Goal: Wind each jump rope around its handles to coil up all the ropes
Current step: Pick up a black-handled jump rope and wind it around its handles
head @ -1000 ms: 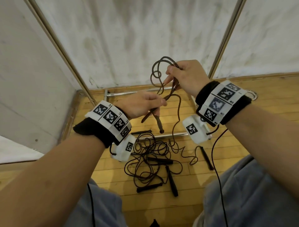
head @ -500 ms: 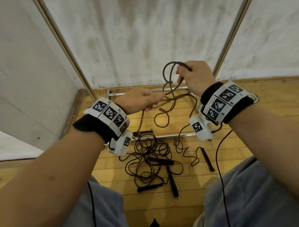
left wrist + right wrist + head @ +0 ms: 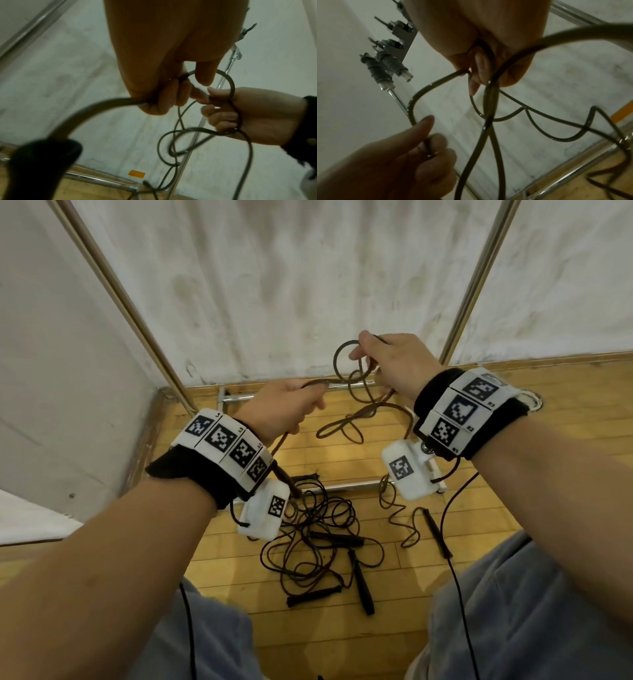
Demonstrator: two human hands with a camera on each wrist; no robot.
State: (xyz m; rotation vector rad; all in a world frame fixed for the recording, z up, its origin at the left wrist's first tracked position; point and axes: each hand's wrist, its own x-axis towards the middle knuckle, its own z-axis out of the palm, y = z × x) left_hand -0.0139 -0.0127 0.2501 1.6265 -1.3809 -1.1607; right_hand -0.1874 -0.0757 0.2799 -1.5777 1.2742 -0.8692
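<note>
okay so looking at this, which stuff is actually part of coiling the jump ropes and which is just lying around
Part of the job:
- brown rope, looped, held by the left hand and right hand
- its black handle, hanging below the left hand
- tangled ropes and handles on the floor

Just there:
- metal frame bar
- white curtain
- wound ropes hanging on a rack

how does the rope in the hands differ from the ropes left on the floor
The held rope is lifted, pinched by the left hand and right hand; the floor ropes lie untouched. The held rope hangs in a few open loops, while the floor ropes form one tangled heap with several handles among them. Both are thin dark cords, none wound around its handles yet.
</note>
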